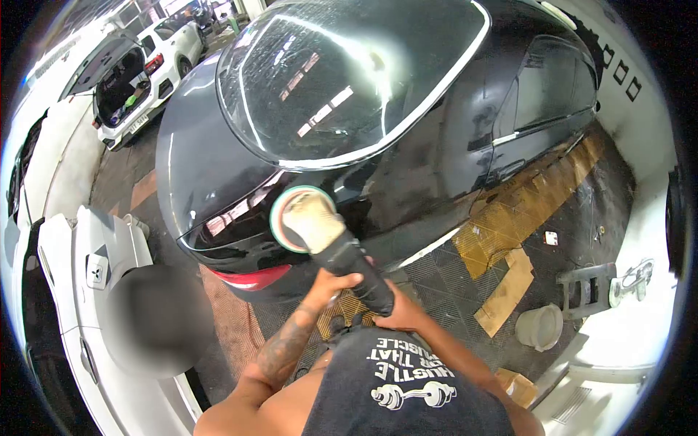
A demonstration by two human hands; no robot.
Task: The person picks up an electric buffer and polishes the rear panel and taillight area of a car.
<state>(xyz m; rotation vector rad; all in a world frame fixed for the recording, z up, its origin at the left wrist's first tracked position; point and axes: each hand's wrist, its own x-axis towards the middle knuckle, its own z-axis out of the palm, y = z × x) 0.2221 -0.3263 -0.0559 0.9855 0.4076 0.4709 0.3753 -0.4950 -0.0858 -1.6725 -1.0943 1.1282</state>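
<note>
Gripping is done two-handed: polisher (372, 289) rear end held in right hand (404, 311), mid-body in left hand (325, 292), fingers partly hidden. Pad (276, 221) placed at black car (414, 211) rear corner; pressure can't be told. Paint could be scuffed if pad is tilted; tail light (254, 279) edge, then rear window (320, 87) trim beyond, could be snagged by drift.

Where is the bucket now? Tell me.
The bucket stands on the floor at the lower right of the head view, beside the grey stool, right of the cardboard strip.
</note>
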